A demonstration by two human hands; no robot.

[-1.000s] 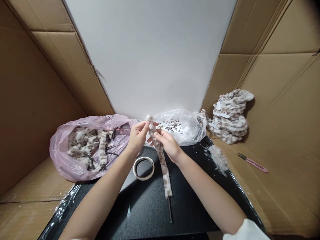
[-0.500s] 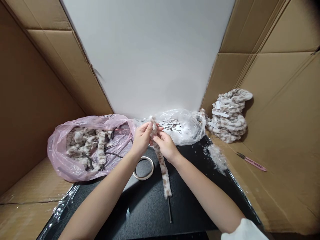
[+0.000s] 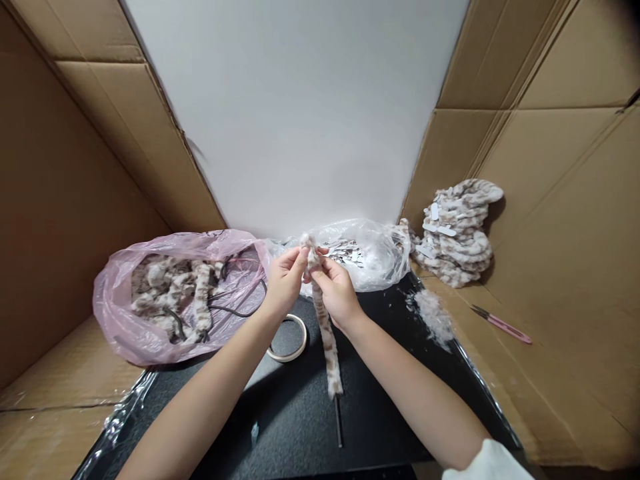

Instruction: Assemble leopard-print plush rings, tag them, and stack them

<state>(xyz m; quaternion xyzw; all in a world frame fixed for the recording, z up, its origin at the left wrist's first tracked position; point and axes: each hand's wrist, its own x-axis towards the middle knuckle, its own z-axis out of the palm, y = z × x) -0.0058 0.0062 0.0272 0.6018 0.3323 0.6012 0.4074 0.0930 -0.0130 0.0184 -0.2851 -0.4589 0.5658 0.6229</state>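
Both hands pinch the upper end of a long, narrow furry strip (image 3: 327,340), white with brown spots. My left hand (image 3: 286,280) grips it from the left, thumb near the fluffy tip. Just below and to the right, my right hand (image 3: 337,287) presses its thumb on the fur. The strip hangs down toward me over the black table, and a thin dark rod (image 3: 339,423) sticks out of its lower end. Fingers hide part of the gripped end. Beside my left wrist lies a roll of cream tape (image 3: 303,340).
A pink plastic bag (image 3: 117,327) holding furry pieces and dark cords stands left. Behind my hands is a clear bag (image 3: 385,267) with white tags. Right are stacked furry pieces (image 3: 467,233), loose fluff (image 3: 434,317) and pink thread snips (image 3: 503,325). Cardboard walls (image 3: 565,220) enclose both sides.
Both hands have shifted very slightly to the right with the top of the furry strip, still pinching it. Everything else looks the same.
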